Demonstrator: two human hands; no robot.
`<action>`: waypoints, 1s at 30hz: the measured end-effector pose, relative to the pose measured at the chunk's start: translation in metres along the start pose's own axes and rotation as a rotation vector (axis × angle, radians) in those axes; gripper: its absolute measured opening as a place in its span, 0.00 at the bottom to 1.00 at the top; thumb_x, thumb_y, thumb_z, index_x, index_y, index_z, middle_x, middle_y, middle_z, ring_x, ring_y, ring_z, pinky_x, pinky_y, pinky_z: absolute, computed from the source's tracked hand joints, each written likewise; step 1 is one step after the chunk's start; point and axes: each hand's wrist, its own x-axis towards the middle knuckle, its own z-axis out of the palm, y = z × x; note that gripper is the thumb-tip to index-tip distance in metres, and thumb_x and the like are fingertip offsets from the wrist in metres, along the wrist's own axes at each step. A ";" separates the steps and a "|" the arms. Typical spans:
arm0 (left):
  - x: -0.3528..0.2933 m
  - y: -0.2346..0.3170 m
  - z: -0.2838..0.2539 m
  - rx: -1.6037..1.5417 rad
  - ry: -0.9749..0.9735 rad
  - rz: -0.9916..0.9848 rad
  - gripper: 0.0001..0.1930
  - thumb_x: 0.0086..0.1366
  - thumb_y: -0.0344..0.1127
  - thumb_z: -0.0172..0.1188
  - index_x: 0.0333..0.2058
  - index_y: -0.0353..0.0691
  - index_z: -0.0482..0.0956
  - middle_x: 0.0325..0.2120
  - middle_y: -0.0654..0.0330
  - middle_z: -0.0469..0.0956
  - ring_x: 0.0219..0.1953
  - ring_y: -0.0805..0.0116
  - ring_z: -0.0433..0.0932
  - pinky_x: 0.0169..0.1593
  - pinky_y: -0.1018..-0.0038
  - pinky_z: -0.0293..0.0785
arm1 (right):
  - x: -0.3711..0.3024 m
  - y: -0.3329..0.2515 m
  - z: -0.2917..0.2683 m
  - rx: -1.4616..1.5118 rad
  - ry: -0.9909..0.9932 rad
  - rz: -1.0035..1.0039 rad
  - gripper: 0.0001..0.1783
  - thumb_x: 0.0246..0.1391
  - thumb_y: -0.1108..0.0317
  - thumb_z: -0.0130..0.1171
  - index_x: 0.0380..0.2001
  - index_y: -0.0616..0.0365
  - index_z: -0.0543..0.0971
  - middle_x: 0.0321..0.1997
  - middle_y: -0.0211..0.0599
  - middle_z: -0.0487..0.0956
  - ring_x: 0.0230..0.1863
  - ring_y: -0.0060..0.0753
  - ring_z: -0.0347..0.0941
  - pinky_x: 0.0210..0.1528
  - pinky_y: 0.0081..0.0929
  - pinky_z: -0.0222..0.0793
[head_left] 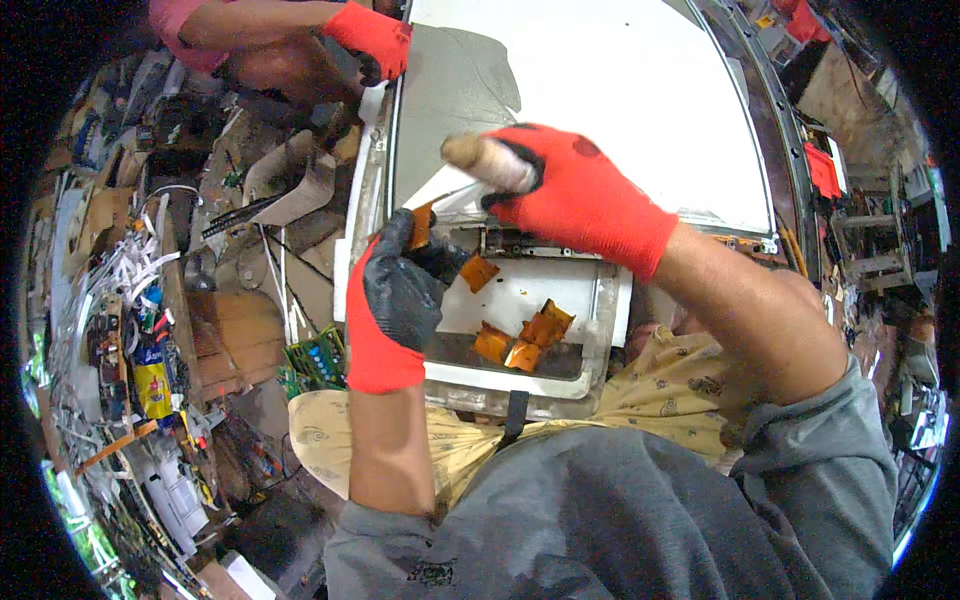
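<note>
My left hand, in a red glove with a black palm, pinches a small amber-orange film piece between fingers and thumb. Above it, my red-gloved right hand is closed round the thick tan-and-white handle of a tool. A thin blade seems to run from that tool toward the film piece, though its tip is hard to make out. Below my hands, a pale frame carries several more curled amber film pieces, and one loose amber piece lies nearer my left fingers.
A large white panel with a grey sheet stretches ahead. At the far left a co-worker's red-gloved hand rests at its edge. Green circuit boards, white strips and mixed scrap crowd the left; more clutter lies right.
</note>
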 end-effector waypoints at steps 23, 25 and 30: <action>-0.072 0.027 0.008 0.404 0.059 0.399 0.21 0.73 0.50 0.47 0.40 0.35 0.78 0.18 0.60 0.75 0.20 0.66 0.76 0.28 0.69 0.76 | -0.008 -0.018 -0.021 0.219 -0.210 0.321 0.17 0.44 0.67 0.68 0.38 0.62 0.80 0.32 0.34 0.81 0.35 0.22 0.74 0.43 0.27 0.71; -0.067 0.035 0.002 0.349 0.151 0.602 0.17 0.71 0.45 0.51 0.44 0.36 0.77 0.29 0.59 0.78 0.32 0.67 0.77 0.41 0.67 0.76 | -0.008 -0.016 -0.028 0.340 -0.194 0.378 0.20 0.42 0.62 0.68 0.38 0.63 0.80 0.32 0.37 0.82 0.32 0.30 0.77 0.40 0.30 0.72; -0.064 0.035 0.006 0.263 0.134 0.611 0.15 0.69 0.31 0.55 0.53 0.34 0.73 0.46 0.58 0.77 0.46 0.69 0.76 0.55 0.72 0.71 | -0.016 -0.014 -0.037 0.688 -0.187 0.550 0.15 0.47 0.65 0.68 0.36 0.62 0.80 0.31 0.34 0.80 0.30 0.24 0.76 0.36 0.26 0.74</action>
